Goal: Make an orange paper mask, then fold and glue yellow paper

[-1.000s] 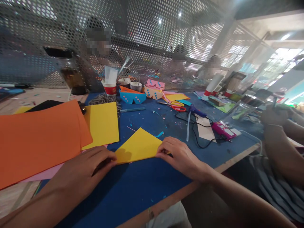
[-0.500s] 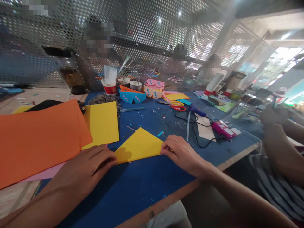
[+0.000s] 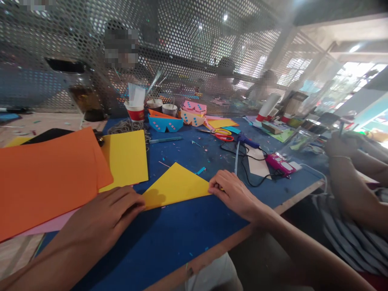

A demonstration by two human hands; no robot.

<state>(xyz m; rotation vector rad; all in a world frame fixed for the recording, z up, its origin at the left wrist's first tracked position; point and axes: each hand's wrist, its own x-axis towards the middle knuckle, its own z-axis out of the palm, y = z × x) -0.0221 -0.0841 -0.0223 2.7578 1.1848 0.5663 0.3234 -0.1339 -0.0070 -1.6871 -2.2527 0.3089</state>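
A yellow sheet of paper (image 3: pixel 176 186), folded into a triangle, lies on the blue table mat with its long folded edge toward me. My left hand (image 3: pixel 124 206) is closed at its left corner, thumb and fingers together on the paper. At the right corner, my right hand (image 3: pixel 228 188) pinches the tip with its fingers curled. Beside my left hand lie large orange sheets (image 3: pixel 51 182) on top of another yellow sheet (image 3: pixel 127 157). A pink sheet pokes out underneath the orange ones.
Behind the triangle are red-handled scissors (image 3: pixel 222 134), a blue pen (image 3: pixel 165 140), paper glasses (image 3: pixel 165 123) and a paper cup (image 3: pixel 135 111). A glue gun (image 3: pixel 248 141) with a black cord and a magenta device (image 3: pixel 279 163) lie to the right. Another person's arm (image 3: pixel 351 182) is at far right.
The view has shifted slightly, so most things sit a little further left. My right hand has slid slightly outward along the triangle's right corner; my left hand keeps its hold.
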